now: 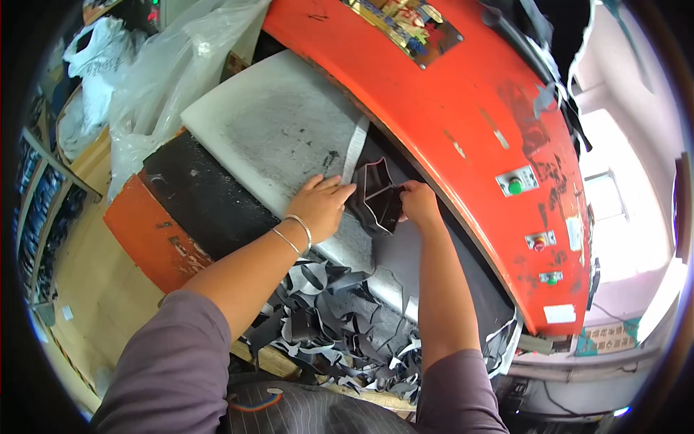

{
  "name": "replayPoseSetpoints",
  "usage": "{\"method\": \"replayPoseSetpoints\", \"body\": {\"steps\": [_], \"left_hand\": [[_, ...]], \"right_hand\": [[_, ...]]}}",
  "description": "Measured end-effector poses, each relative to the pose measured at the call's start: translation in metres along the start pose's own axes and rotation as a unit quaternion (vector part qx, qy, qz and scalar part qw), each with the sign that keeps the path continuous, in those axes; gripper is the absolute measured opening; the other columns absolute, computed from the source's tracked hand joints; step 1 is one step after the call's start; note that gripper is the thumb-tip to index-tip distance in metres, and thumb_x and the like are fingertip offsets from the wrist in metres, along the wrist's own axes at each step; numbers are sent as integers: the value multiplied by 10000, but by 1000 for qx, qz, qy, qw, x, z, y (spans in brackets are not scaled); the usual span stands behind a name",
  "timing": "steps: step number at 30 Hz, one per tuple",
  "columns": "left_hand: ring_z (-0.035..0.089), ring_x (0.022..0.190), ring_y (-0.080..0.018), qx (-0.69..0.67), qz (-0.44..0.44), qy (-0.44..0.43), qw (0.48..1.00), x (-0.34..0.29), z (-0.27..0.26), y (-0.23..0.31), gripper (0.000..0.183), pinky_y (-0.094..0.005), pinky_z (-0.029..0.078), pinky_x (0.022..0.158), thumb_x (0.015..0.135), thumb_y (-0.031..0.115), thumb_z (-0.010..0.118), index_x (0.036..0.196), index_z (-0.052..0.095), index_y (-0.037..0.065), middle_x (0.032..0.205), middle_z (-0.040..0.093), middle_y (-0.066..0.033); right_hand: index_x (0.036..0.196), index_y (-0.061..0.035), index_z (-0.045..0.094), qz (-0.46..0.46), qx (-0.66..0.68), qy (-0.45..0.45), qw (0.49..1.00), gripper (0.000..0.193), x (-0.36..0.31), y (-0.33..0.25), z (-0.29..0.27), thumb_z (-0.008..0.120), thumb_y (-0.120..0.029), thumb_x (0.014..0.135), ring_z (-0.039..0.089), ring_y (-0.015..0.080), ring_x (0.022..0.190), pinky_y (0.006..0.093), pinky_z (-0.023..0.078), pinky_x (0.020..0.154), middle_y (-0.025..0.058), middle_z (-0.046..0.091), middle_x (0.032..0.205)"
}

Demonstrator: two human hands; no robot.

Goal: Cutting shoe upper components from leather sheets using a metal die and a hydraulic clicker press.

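Note:
A dark metal cutting die with a thin raised rim and crossing inner bars stands over dark sheet material on the machine bed. My right hand pinches its right side between thumb and fingers. My left hand, with a bangle at the wrist, lies with fingers stretched out over the worn white cutting board. Its fingertips reach the left side of the die; whether they press on it I cannot tell. The underside of the die is hidden.
Above the bed arches the red press beam, with a green button and a red button. Dark cut scraps heap up along the near edge. Clear plastic sheeting hangs at the far left.

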State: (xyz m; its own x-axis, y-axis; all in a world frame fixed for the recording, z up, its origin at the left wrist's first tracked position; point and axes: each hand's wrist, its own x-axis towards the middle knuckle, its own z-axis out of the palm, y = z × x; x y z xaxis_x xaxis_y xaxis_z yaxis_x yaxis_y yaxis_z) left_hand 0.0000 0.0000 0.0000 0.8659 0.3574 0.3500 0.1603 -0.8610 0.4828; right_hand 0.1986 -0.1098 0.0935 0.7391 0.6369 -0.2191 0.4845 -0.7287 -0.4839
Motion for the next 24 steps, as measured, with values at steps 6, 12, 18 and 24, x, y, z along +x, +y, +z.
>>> {"method": "replayPoseSetpoints", "body": {"steps": [6,12,18,24], "left_hand": [[426,1289,-217,-79,-45,17,996,1,-8,2,604,-404,250,1115,868,92,535,1414,283,39,1294,570,-58],[426,1282,-221,-45,-40,19,998,10,-8,3,631,-403,248,1114,863,81,532,1430,259,33,1282,576,-42],[414,1296,-236,-27,-50,-11,998,7,-7,1,684,-407,235,1118,866,82,520,1460,189,20,1324,550,-70],[414,1296,-242,-48,-38,10,998,12,-4,1,712,-405,220,1125,856,78,521,1459,151,-10,1335,544,-75]], "right_hand": [[1038,38,650,31,-3,-5,999,316,2,-5,9,449,-20,801,688,302,603,360,561,597,214,678,816],[1106,19,627,34,27,47,998,294,-5,-4,13,491,-112,879,688,281,613,346,554,592,194,672,828],[1390,-28,393,-130,73,85,985,707,-60,34,39,700,-346,838,508,333,1229,394,400,998,198,567,1264],[1351,-69,457,-146,-84,174,970,696,-81,31,66,745,-340,778,467,341,1261,438,313,1058,199,525,1318]]}}
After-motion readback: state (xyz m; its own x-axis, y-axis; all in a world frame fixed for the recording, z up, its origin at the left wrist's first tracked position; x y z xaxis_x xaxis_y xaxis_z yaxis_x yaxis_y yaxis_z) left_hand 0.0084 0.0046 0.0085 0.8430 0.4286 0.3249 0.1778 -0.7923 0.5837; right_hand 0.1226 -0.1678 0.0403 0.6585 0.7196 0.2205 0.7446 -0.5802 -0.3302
